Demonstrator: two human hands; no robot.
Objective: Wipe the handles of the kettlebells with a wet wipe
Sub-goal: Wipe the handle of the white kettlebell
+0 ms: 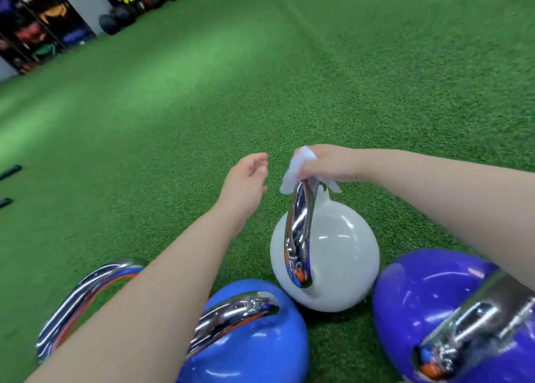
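white kettlebell [333, 255] sits on the turf floor [202, 122], between the blue [254, 339] and purple [428, 310] ones. right hand [327, 162] grip clamps the wet wipe [295, 171] over the handle top [301, 214]. left hand [246, 183] open, hovering. suggest wrapping fully, then sliding down both chrome legs.

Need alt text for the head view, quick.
The right hand grips a white wet wipe around the chrome handle of a white kettlebell on green turf. The left hand hovers open beside it.
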